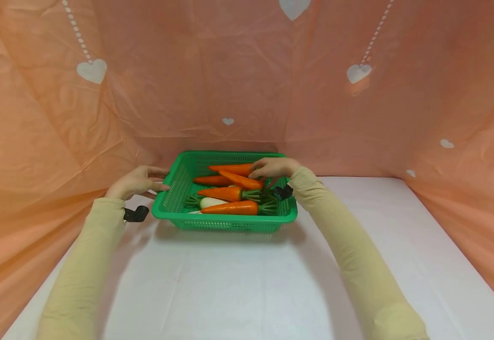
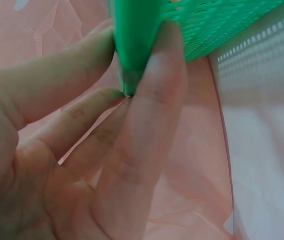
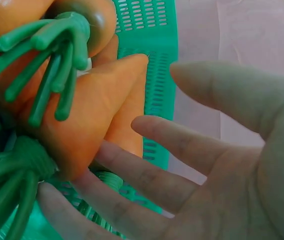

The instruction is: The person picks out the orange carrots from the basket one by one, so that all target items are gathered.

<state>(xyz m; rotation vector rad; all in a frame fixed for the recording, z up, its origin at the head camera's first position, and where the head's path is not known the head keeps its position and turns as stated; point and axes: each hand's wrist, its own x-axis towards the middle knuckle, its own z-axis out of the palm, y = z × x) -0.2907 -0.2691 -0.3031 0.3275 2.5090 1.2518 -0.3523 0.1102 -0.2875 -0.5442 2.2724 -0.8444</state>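
Note:
A green plastic basket (image 1: 225, 218) with perforated walls holds several orange carrots (image 1: 241, 180) and a white radish (image 1: 213, 202). My left hand (image 1: 138, 183) is at its left end; in the left wrist view, the thumb and fingers pinch the basket rim (image 2: 136, 40) from both sides. Over the right part of the basket, my right hand (image 1: 274, 168) reaches in among the carrots. In the right wrist view its fingers (image 3: 121, 165) are spread and extended, fingertips right at a carrot (image 3: 91, 110), thumb apart from it. Green stalks (image 3: 56, 55) stick out from the carrot tops.
The basket stands on a white-covered table (image 1: 221, 283) near its back edge. A peach cloth (image 1: 247, 85) with white hearts hangs behind and along both sides. Small black wrist devices (image 1: 136, 214) sit at both wrists.

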